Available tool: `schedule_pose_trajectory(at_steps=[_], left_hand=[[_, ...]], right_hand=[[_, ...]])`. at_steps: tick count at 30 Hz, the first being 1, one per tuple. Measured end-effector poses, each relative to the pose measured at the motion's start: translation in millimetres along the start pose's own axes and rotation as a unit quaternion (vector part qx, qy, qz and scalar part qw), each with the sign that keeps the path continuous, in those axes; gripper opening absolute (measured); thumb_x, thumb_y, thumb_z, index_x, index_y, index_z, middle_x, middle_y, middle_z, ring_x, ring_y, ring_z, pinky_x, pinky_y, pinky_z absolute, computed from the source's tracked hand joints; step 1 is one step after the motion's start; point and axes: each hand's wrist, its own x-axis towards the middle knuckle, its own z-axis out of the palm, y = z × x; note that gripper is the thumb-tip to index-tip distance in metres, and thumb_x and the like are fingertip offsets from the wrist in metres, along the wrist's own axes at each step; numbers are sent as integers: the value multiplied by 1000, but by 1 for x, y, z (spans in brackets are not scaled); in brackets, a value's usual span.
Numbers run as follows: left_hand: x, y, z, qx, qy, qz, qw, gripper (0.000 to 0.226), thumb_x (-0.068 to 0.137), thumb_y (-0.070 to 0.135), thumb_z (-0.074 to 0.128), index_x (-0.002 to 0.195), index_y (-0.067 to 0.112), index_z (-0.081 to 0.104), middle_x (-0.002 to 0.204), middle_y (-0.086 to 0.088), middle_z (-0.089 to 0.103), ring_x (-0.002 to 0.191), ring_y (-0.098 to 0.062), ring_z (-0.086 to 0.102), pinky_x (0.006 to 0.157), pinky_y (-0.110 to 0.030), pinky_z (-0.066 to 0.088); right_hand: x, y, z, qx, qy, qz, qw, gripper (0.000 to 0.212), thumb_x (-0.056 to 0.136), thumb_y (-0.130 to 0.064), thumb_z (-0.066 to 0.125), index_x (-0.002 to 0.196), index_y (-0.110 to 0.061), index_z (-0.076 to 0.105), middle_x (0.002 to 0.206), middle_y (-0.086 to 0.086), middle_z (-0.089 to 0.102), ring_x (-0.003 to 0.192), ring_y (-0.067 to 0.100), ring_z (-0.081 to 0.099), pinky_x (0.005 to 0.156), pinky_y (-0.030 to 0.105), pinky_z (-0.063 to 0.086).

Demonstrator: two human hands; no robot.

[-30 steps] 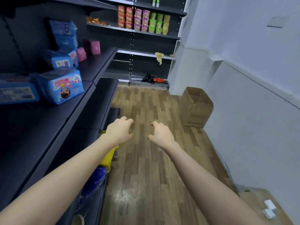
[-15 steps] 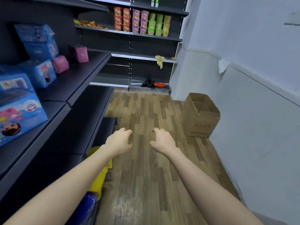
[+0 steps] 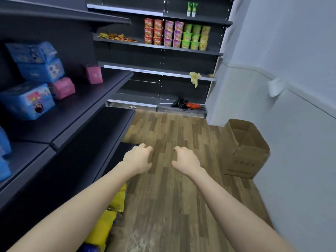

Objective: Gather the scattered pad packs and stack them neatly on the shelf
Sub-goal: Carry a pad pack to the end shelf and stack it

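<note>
Both arms are stretched out in front of me over the floor (image 3: 172, 206), with my left hand (image 3: 138, 159) and right hand (image 3: 186, 160) side by side and a small gap between them. The fingers on both are curled under into loose fists. Neither one has hold of anything, it's just air in there.

The packs are all up and off to my left, well apart from either hand. On the shelf (image 3: 87, 99) a blue pack (image 3: 27, 100) sits near the front edge. Behind it is a blue stack (image 3: 40, 70), two packs one on top of the other and kinda crooked. A pink pack (image 3: 61, 88) sits right at the foot of that stack, though I can't tell if it's actually touching. A second pink pack (image 3: 93, 74) stands alone further along the shelf. There's also an edge pack (image 3: 3, 157), blue, on the shelf section nearest me and mostly cut off by the frame.

My left hand is the closer one to all this, but it's out in the aisle and lower than the shelf board.

Other stuff: an open box (image 3: 243, 150) is on the floor by the wall, to the right of my right hand. Something yellow (image 3: 116, 200) is under my left forearm by the bottom shelf, too blurry to say what. There are rows of cups (image 3: 178, 35) on the back shelves.
</note>
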Motion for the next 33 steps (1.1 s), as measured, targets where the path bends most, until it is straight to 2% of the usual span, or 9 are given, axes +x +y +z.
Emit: schedule_pose_trajectory(at_steps=[4,9,12,21,33], left_hand=[[28,-11,7,14,-22,-9,1000,45,87,30,54,129,17,44,124,-7,45,112,-28,47,86,-40,48],[79,-32,7,29,-36,-19,999,44,88,27,52,129,16,43,126,-7,44,115,-29,45,85,-37,44],[119,-49,-2,34,-30,-19,999,40,87,25,51,126,16,45,122,-7,45,112,-29,45,80,-36,43],[233,-109,-47,23,7,-32,999,43,89,29,52,130,17,43,125,-6,45,116,-27,43,84,-36,44],[301,-170,-53,3,7,-73,997,46,88,29,54,131,17,43,128,-7,44,112,-27,47,82,-36,49]], right_hand=[[35,1,8,-4,-21,-10,1000,45,89,-23,52,132,-13,45,127,13,51,119,34,46,95,39,42],[88,-1,13,-17,-47,-15,999,51,88,-23,52,137,-15,40,132,12,48,122,33,45,95,41,43],[129,-7,10,-21,-50,-16,998,54,88,-24,53,140,-15,38,134,12,46,124,33,43,98,41,42],[262,-56,-9,-23,-28,-35,999,57,89,-23,53,143,-18,34,139,9,44,126,32,42,99,41,41],[355,-100,-1,-16,-37,-81,996,53,90,-24,53,140,-16,38,136,9,46,124,31,42,98,41,40]])
